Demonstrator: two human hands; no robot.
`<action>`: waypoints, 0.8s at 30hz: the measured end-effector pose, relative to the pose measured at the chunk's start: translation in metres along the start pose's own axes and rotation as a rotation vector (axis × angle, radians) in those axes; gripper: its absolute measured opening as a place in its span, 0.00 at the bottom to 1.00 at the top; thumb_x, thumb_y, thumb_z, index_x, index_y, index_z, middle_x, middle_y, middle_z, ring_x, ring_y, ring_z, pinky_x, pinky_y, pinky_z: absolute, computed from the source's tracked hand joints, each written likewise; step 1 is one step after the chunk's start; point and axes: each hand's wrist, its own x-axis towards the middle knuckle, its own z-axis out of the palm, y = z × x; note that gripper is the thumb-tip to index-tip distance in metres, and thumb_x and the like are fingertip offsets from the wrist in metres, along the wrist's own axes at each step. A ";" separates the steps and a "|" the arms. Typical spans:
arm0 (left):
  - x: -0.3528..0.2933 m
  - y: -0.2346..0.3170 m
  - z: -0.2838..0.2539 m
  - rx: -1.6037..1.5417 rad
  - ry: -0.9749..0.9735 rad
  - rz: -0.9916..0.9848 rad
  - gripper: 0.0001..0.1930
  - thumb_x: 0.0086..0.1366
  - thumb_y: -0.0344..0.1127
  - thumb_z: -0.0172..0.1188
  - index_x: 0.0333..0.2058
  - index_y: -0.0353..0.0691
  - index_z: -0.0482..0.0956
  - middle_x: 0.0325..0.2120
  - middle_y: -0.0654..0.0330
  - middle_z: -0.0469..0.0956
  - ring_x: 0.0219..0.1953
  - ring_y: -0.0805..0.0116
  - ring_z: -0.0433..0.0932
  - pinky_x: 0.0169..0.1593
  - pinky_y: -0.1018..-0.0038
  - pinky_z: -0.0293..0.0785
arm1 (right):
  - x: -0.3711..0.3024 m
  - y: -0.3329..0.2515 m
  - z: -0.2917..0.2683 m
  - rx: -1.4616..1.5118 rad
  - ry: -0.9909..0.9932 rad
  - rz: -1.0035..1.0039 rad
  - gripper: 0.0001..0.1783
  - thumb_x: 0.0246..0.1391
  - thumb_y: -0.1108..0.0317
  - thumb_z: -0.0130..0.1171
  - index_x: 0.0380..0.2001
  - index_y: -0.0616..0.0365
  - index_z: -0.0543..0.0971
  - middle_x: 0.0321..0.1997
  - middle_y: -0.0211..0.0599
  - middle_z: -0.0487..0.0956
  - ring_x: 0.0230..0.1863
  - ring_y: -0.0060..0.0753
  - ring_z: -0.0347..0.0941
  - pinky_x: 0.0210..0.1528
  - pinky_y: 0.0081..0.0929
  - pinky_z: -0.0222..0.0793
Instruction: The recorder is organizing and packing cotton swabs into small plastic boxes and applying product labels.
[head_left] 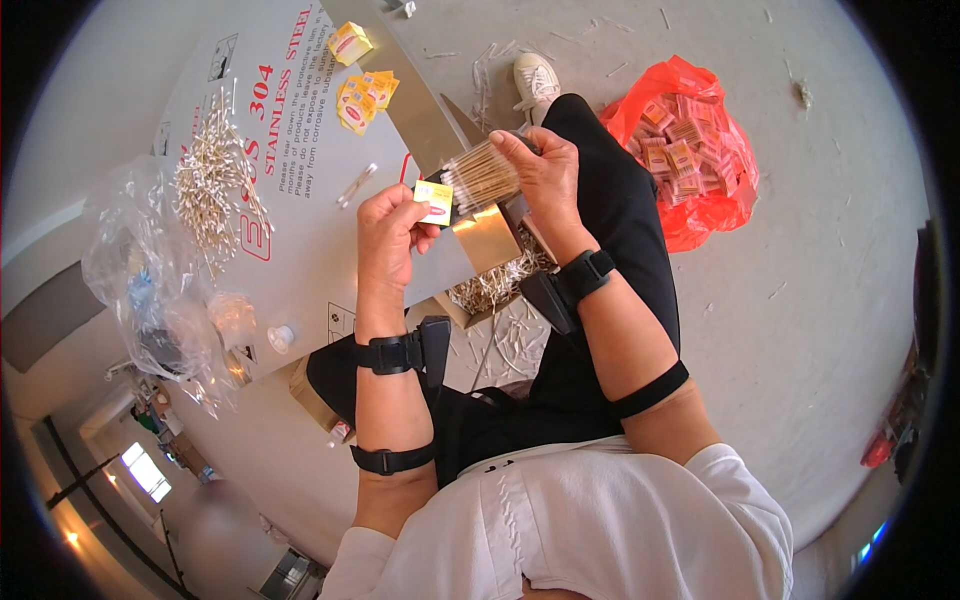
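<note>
My left hand (386,235) pinches a small yellow-and-white card (434,203) between thumb and fingers. Just to the right of it, my right hand (550,180) grips a flat bundle of cotton swabs (482,178) with wooden sticks, its thumb on top. The swabs lie side by side, with their white tips toward the card. Card and bundle meet or overlap at the left end; whether a clear bag wraps the swabs, I cannot tell. Both hands are above the near right edge of the metal-topped table (300,210).
A loose heap of cotton swabs (215,180) and a clear plastic bag (150,290) lie on the table's left. Yellow cards (366,98) and a yellow stack (349,43) sit farther off. Below my hands is a box of swabs (500,280). A red bag (735,205) of packets stands on the floor.
</note>
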 end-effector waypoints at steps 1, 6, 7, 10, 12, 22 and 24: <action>0.000 0.000 0.000 0.000 0.001 0.000 0.06 0.58 0.25 0.56 0.23 0.40 0.71 0.21 0.58 0.76 0.17 0.74 0.73 0.16 0.81 0.62 | 0.000 -0.001 -0.001 -0.004 -0.018 -0.003 0.19 0.50 0.65 0.70 0.14 0.60 0.72 0.15 0.17 0.65 0.20 0.10 0.55 0.20 0.19 0.52; 0.000 0.004 0.004 0.028 0.002 0.001 0.07 0.57 0.25 0.56 0.21 0.40 0.69 0.20 0.59 0.76 0.17 0.75 0.73 0.16 0.81 0.61 | 0.000 0.000 -0.001 -0.034 -0.018 0.030 0.17 0.51 0.66 0.69 0.16 0.58 0.74 0.17 0.15 0.68 0.20 0.08 0.57 0.21 0.16 0.53; 0.000 0.006 0.007 0.029 0.002 0.001 0.07 0.57 0.25 0.56 0.21 0.40 0.69 0.20 0.59 0.76 0.17 0.75 0.73 0.16 0.81 0.61 | 0.000 0.001 -0.002 -0.040 -0.021 0.017 0.17 0.51 0.66 0.69 0.16 0.58 0.74 0.17 0.16 0.69 0.20 0.08 0.58 0.21 0.16 0.53; 0.002 0.009 0.010 0.041 0.053 0.003 0.10 0.55 0.25 0.55 0.16 0.40 0.67 0.17 0.60 0.74 0.14 0.76 0.73 0.14 0.82 0.60 | 0.000 0.003 -0.002 -0.052 -0.021 0.018 0.17 0.51 0.66 0.69 0.15 0.57 0.73 0.17 0.16 0.69 0.19 0.08 0.58 0.20 0.16 0.53; 0.003 0.011 0.011 0.039 0.045 -0.008 0.10 0.55 0.25 0.55 0.16 0.39 0.68 0.16 0.60 0.74 0.14 0.76 0.73 0.14 0.82 0.60 | 0.001 0.005 -0.002 -0.059 -0.015 0.030 0.17 0.51 0.66 0.69 0.15 0.57 0.73 0.17 0.16 0.69 0.19 0.08 0.58 0.20 0.16 0.53; 0.005 0.009 0.018 0.151 0.178 0.040 0.06 0.54 0.23 0.54 0.20 0.36 0.70 0.16 0.61 0.73 0.12 0.77 0.70 0.12 0.82 0.57 | -0.002 0.004 0.002 0.028 0.011 0.054 0.26 0.48 0.60 0.71 0.11 0.61 0.66 0.13 0.22 0.58 0.19 0.15 0.51 0.19 0.25 0.51; 0.005 0.009 0.017 0.251 0.215 0.048 0.04 0.53 0.22 0.54 0.22 0.35 0.70 0.15 0.62 0.73 0.12 0.78 0.69 0.13 0.81 0.59 | -0.002 0.004 0.002 0.059 -0.008 0.067 0.26 0.48 0.59 0.71 0.12 0.61 0.67 0.13 0.22 0.59 0.20 0.14 0.52 0.20 0.24 0.52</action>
